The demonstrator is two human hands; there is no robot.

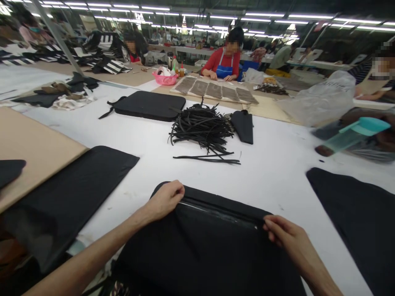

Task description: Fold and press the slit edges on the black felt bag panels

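A black fabric panel (203, 246) with a zipper line along its far edge lies on the white table (277, 164) right in front of me. My left hand (165, 200) is closed, pinching the panel's top left edge. At the top right edge my right hand (282, 234) grips the same panel, fingers curled over the fabric. A heap of black straps (200, 127) lies further back in the middle of the table, well beyond both hands.
Black fabric sheets lie at left (70, 189) and right (361, 218). A flat black padded case (148, 105) and a small black piece (243, 125) sit behind the straps. A teal container (354, 133) and a clear plastic bag (321, 98) are at right. People work at the far tables.
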